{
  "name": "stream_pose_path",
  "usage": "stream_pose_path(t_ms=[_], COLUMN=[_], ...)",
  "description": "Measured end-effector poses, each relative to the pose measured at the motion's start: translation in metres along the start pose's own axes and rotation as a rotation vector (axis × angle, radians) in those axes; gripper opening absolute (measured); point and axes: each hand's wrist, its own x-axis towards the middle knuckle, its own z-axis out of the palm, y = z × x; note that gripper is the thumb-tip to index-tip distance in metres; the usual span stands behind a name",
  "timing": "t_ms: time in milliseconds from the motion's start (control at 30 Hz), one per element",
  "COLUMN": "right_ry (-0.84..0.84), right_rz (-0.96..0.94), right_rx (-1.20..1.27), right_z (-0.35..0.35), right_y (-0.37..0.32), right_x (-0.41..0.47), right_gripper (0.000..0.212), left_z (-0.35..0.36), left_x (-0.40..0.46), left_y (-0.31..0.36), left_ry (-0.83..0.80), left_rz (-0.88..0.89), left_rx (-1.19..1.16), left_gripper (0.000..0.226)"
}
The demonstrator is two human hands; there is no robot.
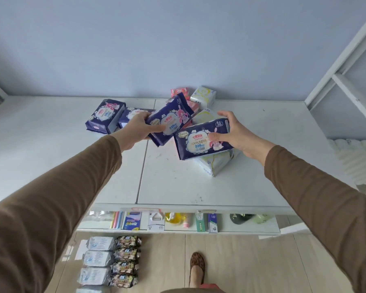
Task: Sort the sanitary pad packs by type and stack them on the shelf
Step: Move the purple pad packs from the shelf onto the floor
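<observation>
My left hand [138,126] grips a dark blue pad pack [170,120] by its left end, held above the white shelf top [178,182]. My right hand [237,134] holds a second dark blue pad pack [201,142] by its right end, just over a white-and-yellow pack [217,163]. Two more dark blue packs [105,115] [129,115] lie side by side at the left. Behind the hands sit pink packs [180,92] and other white-and-yellow packs [203,96].
A blue wall rises behind the shelf top. A white frame [347,81] stands at the right. Lower shelves hold small goods [163,220]. Rows of pale and dark packs [112,261] lie on the floor beside my foot [197,269].
</observation>
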Motion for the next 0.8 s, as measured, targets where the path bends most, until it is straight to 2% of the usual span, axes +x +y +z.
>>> stream_pose_path(t_ms=[100, 200, 333, 400, 467, 633, 800], right_ry=[0.036, 0.081, 0.050, 0.032, -0.001, -0.086, -0.132], right_rz=[-0.044, -0.047, -0.018, 0.015, 0.068, 0.193, 0.273], right_rx=[-0.027, -0.028, 0.043, 0.117, 0.157, 0.104, 0.017], right_z=[0.027, 0.060, 0.108, 0.129, 0.147, 0.182, 0.216], right_y=[-0.003, 0.002, 0.018, 0.033, 0.048, 0.091, 0.153], right_x=[-0.043, -0.091, -0.159, -0.186, -0.210, -0.253, -0.274], right_gripper=[0.093, 0.074, 0.073, 0.064, 0.057, 0.053, 0.056], left_z=[-0.015, -0.031, -0.047, -0.051, -0.054, -0.053, -0.030], left_x=[-0.037, -0.083, -0.149, -0.177, -0.203, -0.250, -0.272], left_y=[-0.012, -0.029, -0.061, -0.080, -0.101, -0.159, -0.235], left_ry=[0.006, -0.010, -0.046, -0.061, -0.098, -0.193, -0.209], left_rz=[0.081, 0.158, 0.199, 0.210, 0.202, 0.149, 0.083], left_rx=[0.132, 0.212, 0.293, 0.343, 0.374, 0.412, 0.479], left_gripper=[0.053, 0.050, 0.052, 0.054, 0.053, 0.045, 0.059])
